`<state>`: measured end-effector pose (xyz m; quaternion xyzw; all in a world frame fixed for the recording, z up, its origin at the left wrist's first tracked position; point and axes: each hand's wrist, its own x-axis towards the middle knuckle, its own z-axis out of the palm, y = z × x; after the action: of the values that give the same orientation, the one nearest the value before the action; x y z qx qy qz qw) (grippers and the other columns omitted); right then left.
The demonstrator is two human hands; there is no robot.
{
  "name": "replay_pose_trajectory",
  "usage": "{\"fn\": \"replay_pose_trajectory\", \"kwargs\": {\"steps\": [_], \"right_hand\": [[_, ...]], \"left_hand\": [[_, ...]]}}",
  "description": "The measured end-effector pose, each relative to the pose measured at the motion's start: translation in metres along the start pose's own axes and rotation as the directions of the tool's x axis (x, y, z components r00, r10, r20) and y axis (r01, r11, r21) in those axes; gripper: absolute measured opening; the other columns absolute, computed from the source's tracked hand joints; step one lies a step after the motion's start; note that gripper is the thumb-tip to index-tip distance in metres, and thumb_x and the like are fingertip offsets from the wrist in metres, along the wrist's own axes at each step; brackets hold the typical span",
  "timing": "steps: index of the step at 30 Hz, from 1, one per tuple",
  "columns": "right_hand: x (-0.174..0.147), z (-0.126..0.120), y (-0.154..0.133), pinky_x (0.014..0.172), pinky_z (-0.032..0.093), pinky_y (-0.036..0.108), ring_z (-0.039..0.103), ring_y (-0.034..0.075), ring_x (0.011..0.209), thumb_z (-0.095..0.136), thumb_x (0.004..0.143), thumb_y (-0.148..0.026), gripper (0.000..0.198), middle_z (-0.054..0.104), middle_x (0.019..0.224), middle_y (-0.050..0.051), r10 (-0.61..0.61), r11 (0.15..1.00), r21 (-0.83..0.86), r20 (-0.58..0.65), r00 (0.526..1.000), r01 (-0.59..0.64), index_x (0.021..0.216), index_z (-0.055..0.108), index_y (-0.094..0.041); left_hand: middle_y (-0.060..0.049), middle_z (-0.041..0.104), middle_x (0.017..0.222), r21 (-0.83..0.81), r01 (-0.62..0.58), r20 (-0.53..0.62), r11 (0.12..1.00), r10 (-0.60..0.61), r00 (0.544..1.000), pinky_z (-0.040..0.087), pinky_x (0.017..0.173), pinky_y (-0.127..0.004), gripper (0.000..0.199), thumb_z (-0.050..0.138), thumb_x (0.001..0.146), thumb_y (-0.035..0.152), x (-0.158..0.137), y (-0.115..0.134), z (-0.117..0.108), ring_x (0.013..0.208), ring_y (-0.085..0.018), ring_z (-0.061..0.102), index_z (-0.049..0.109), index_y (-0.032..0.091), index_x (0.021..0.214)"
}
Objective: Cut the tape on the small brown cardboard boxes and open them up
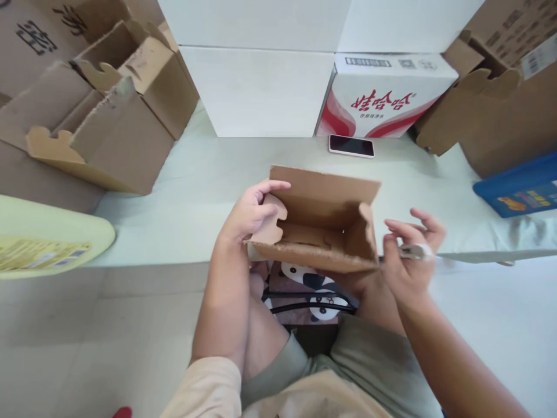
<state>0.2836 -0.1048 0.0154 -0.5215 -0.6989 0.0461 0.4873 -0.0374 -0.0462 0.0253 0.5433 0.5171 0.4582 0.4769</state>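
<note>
An open cardboard box [322, 255] is tilted at the table's front edge, above my lap, its opening facing me. My left hand [256, 212] grips the box's left side at the notched flap, index finger stretched along the back panel. Close to the box's front right corner, my right hand [409, 255] holds a small box cutter [415, 251] with a pale grey handle. Its dark tip points at that corner; whether it touches the cardboard I cannot tell. Some fingers of this hand are raised off the handle.
A phone [351, 146] lies before a white and red carton [387, 98] and plain white boxes [265, 93]. Cut cardboard boxes stand left [126, 133] and right [487, 116]. A pale green bottle [52, 235] and a blue package [522, 188] flank the table [174, 226].
</note>
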Motion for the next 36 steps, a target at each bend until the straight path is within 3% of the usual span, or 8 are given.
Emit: {"fn": "replay_pose_trajectory", "kwargs": {"steps": [6,12,16,20,26,30,33,36], "right_hand": [[-0.005,0.000,-0.002,0.107,0.056,0.058,0.066,0.032,0.130,0.060,0.098,-0.025,0.032,0.069,0.136,0.012,-0.029,0.994,0.107,0.151,0.988,0.013,0.128,0.069,-0.028],[0.027,0.055,0.002,0.126,0.039,0.062,0.038,0.031,0.159,0.056,0.099,-0.029,0.062,0.040,0.171,0.010,-0.038,0.980,0.194,0.346,0.938,-0.032,0.160,0.043,-0.032],[0.046,0.070,0.007,0.132,0.032,0.057,0.042,0.028,0.157,0.054,0.098,-0.025,0.062,0.050,0.165,0.005,-0.122,0.960,0.279,0.383,0.916,0.011,0.159,0.045,-0.032],[0.040,0.066,0.009,0.125,0.042,0.058,0.054,0.029,0.148,0.055,0.098,-0.025,0.053,0.061,0.155,0.007,-0.076,0.949,0.311,0.390,0.918,-0.054,0.150,0.055,-0.032],[0.068,0.051,-0.002,0.102,0.059,0.050,0.069,0.028,0.125,0.055,0.094,-0.022,0.035,0.073,0.128,0.009,0.012,0.977,0.211,0.067,0.998,-0.026,0.125,0.068,-0.031],[0.138,0.057,-0.020,0.107,0.055,0.054,0.069,0.030,0.118,0.057,0.080,-0.015,0.032,0.075,0.120,0.010,-0.129,0.991,0.012,0.264,0.956,0.130,0.105,0.074,-0.024],[0.167,0.068,-0.028,0.102,0.054,0.062,0.072,0.033,0.106,0.057,0.083,-0.019,0.030,0.077,0.108,0.013,0.089,0.992,-0.123,0.413,0.906,-0.041,0.106,0.076,-0.020],[0.161,0.078,-0.029,0.104,0.055,0.060,0.074,0.032,0.107,0.055,0.092,-0.029,0.029,0.079,0.112,0.012,0.048,0.997,0.012,0.616,0.787,-0.070,0.112,0.074,-0.020]], "left_hand": [[-0.005,0.073,0.118,0.126,-0.134,-0.556,0.983,0.182,0.811,0.061,0.087,-0.033,0.045,0.059,0.070,0.012,0.005,-0.005,0.017,0.103,-0.021,0.070,0.073,0.024,0.111],[-0.009,0.068,0.131,0.407,-0.354,-0.371,0.842,0.506,0.778,0.060,0.088,-0.037,0.027,0.056,0.084,0.018,-0.008,0.001,0.053,0.103,-0.022,0.070,0.070,0.024,0.106],[-0.010,0.067,0.139,0.417,-0.547,-0.205,0.725,0.662,0.721,0.058,0.083,-0.039,0.043,0.057,0.087,0.033,-0.013,0.001,0.059,0.094,-0.020,0.066,0.054,0.030,0.131],[-0.010,0.074,0.122,0.359,-0.528,-0.054,0.770,0.581,0.812,0.055,0.096,-0.044,0.032,0.056,0.090,0.039,-0.011,0.010,0.047,0.107,-0.025,0.067,0.064,0.025,0.117],[-0.007,0.066,0.138,0.462,-0.391,0.147,0.796,0.366,0.919,0.037,0.121,-0.050,0.031,0.064,0.088,0.042,-0.012,0.022,0.045,0.133,-0.030,0.051,0.077,0.027,0.110],[-0.006,0.054,0.154,0.518,-0.325,0.168,0.791,0.278,0.946,0.033,0.124,-0.055,0.035,0.070,0.086,0.040,-0.013,0.021,0.049,0.144,-0.035,0.038,0.076,0.030,0.119],[-0.008,0.056,0.149,0.532,-0.280,0.125,0.799,0.253,0.959,0.036,0.122,-0.054,0.037,0.068,0.087,0.039,-0.012,0.022,0.045,0.143,-0.034,0.040,0.074,0.028,0.122],[-0.009,0.057,0.150,0.516,-0.256,0.091,0.818,0.244,0.965,0.038,0.122,-0.053,0.044,0.068,0.087,0.040,-0.014,0.028,0.041,0.142,-0.033,0.043,0.070,0.027,0.130]]}}
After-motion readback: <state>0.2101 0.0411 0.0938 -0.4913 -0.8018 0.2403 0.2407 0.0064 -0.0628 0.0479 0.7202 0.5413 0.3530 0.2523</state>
